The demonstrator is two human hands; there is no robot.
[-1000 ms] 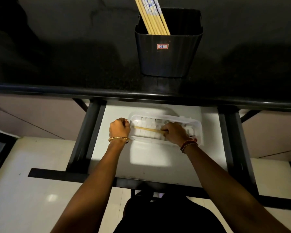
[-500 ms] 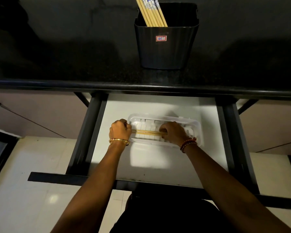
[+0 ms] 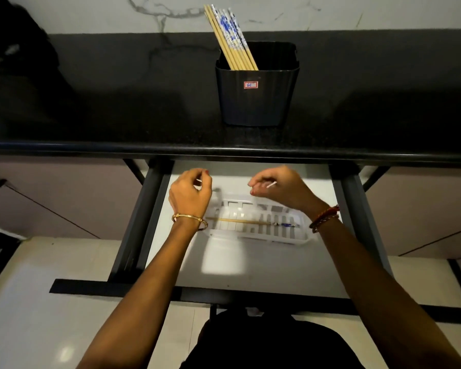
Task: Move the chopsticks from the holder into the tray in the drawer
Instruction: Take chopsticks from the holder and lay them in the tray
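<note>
There is just one camera. It sits on the person's head and looks forward and down. The lens is wide, so straight edges bend a bit near the sides. The black table (image 3: 117, 107) fills the upper half of the frame, a little way off. The open drawer (image 3: 264, 262) sits in the middle, closer in. Both arms reach up from the bottom corners, very near the camera. The floor (image 3: 37, 302) shows at lower left, far below.

A small red-bordered label (image 3: 250, 84) — "61" — on the black holder (image 3: 257, 99).
</note>
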